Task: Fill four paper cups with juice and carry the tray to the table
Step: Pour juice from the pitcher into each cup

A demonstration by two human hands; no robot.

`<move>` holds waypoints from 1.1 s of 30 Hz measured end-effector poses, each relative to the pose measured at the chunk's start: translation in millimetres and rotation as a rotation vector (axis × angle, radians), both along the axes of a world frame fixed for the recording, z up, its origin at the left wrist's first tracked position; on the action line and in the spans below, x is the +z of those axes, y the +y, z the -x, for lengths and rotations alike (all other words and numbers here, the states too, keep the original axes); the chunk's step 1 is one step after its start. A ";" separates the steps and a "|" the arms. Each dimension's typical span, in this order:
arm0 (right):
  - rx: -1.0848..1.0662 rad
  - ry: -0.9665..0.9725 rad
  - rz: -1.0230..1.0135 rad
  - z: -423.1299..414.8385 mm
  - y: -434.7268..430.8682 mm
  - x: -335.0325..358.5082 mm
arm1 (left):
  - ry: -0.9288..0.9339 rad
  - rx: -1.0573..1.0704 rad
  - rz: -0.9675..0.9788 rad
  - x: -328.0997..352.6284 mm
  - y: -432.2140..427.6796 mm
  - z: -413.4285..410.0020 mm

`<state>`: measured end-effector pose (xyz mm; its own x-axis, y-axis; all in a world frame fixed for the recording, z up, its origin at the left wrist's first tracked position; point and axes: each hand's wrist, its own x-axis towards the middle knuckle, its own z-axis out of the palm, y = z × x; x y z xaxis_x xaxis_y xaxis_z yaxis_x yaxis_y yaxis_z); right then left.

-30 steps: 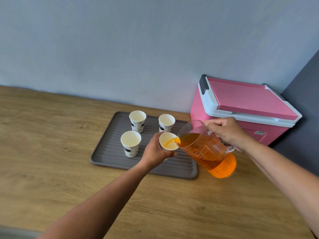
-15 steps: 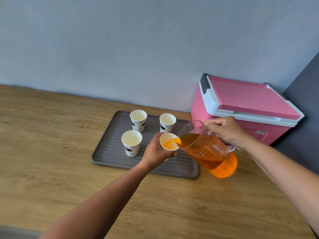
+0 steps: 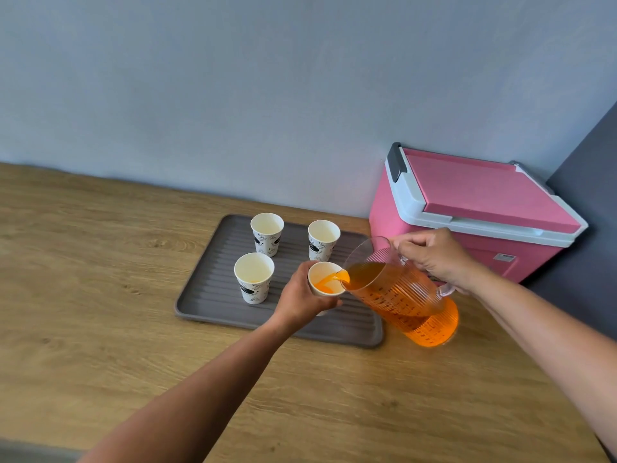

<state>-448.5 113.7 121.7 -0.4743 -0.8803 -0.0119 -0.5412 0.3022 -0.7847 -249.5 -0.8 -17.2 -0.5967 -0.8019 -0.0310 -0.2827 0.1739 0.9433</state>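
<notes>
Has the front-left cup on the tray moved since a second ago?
No. The front-left cup stands at the same spot on the tray, in line with the cup behind it; only the camera shifted slightly.

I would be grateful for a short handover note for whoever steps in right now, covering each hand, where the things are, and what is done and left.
Left hand: gripping the near-right paper cup over the grey tray.
Right hand: holding the clear pitcher by its handle, tilted, juice running from the spout into that cup.
Other three cups stand upright on the tray; the near-left one shows a trace of orange at the bottom, the back two look empty.
Done: first cup partly filled.
Left: finish it, fill the other three, set the pitcher down, carry the tray to the table.
</notes>
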 end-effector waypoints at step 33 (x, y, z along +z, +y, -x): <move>-0.002 0.014 -0.016 2.1 -0.3 10.3 | 0.053 0.007 -0.035 6.8 6.9 4.0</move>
